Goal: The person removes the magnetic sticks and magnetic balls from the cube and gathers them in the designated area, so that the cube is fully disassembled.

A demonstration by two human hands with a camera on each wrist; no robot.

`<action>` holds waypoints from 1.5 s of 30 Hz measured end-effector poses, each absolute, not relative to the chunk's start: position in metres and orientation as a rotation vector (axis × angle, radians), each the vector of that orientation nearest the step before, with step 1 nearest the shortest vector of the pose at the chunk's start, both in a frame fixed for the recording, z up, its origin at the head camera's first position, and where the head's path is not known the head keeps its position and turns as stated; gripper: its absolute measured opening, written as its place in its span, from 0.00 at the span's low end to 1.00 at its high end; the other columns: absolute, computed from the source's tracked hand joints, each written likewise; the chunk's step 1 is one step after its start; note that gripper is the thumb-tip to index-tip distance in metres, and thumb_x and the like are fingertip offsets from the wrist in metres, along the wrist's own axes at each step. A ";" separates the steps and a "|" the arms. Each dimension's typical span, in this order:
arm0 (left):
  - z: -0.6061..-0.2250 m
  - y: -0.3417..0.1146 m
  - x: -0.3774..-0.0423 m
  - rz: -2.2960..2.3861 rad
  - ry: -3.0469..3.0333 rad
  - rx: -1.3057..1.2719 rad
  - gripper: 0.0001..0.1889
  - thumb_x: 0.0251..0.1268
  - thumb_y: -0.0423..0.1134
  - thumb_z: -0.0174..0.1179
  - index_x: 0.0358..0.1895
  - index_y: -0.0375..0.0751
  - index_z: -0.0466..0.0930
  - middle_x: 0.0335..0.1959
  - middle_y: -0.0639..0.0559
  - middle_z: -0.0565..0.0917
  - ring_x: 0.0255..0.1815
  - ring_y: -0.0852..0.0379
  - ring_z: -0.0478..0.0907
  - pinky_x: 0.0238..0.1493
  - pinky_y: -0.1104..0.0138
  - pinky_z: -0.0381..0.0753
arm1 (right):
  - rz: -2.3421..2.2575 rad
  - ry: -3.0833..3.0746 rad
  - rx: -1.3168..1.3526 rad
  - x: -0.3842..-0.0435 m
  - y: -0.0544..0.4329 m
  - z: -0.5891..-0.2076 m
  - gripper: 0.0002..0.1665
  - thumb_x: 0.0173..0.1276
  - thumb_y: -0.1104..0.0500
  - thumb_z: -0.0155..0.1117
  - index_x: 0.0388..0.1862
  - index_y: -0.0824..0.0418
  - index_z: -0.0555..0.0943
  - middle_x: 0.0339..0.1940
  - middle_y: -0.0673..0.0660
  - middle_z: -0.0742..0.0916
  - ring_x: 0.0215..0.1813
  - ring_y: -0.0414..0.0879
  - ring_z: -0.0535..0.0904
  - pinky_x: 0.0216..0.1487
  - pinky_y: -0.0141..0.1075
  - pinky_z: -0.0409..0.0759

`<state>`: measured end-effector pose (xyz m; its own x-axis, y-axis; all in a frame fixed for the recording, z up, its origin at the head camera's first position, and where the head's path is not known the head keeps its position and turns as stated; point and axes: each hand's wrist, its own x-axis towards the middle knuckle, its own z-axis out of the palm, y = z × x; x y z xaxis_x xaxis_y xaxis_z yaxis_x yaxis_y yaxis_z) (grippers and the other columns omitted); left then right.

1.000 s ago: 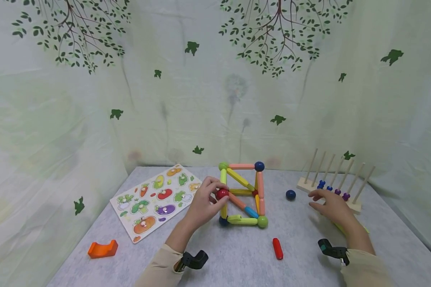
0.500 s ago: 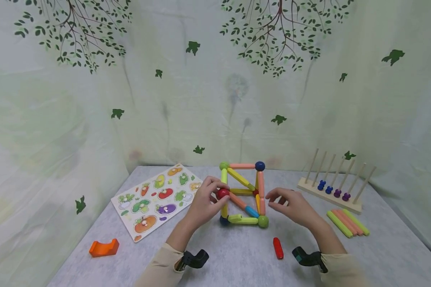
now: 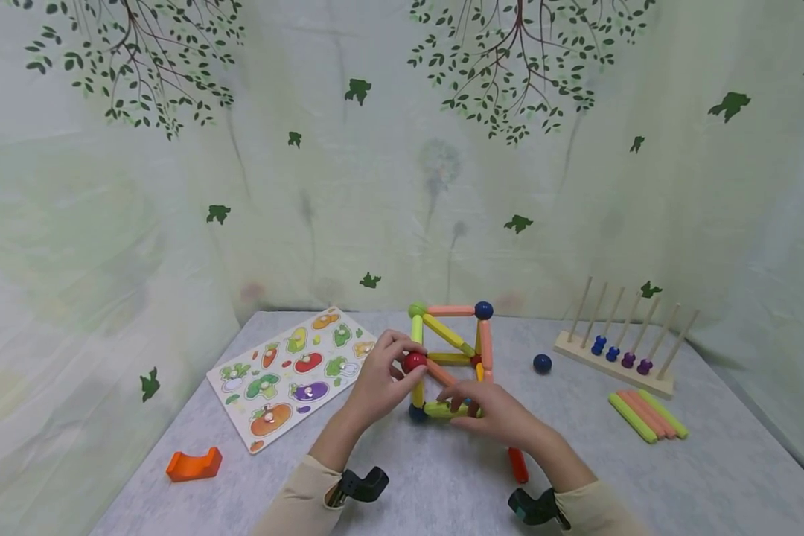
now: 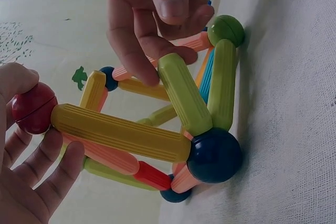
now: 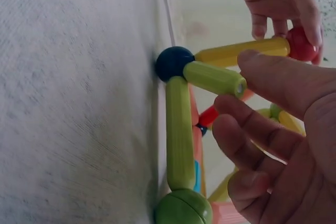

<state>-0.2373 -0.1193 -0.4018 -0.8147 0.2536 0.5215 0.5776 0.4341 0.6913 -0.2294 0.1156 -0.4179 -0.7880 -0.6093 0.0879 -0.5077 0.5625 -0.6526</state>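
Note:
My left hand pinches the red ball at one corner of a magnetic stick-and-ball frame. A yellow stick runs from that ball to a dark blue ball low at the near corner. From the same blue ball a short lime stick juts out with a free end. My right hand is at this free end, thumb and fingers apart on either side of it in the right wrist view. Another lime stick links the blue ball to a green ball, which my right hand covers in the head view.
A red stick lies under my right forearm. Right of the frame are a loose dark blue ball, several lime and pink sticks and a pegged wooden rack. A vegetable puzzle board and an orange block lie left.
My right hand has swept left from beside the pegged rack, past the loose blue ball, to the frame's near side. My left hand stays on the red ball.

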 end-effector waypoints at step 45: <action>-0.405 -0.119 -0.239 -1.315 -2.323 -0.733 0.11 0.65 0.37 0.66 0.50 0.44 0.83 0.49 0.53 0.75 0.44 0.58 0.76 0.36 0.70 0.84 | -1.009 2.517 -0.715 -0.237 0.176 -0.414 0.08 0.76 0.52 0.58 0.47 0.52 0.82 0.36 0.53 0.82 0.30 0.44 0.76 0.30 0.34 0.74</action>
<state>-0.2390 -0.1186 -0.4045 -0.7955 0.2558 0.5493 0.6026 0.4290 0.6729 -0.2373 0.1765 -0.4141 -0.8175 -0.5635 -0.1187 -0.3256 0.6223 -0.7118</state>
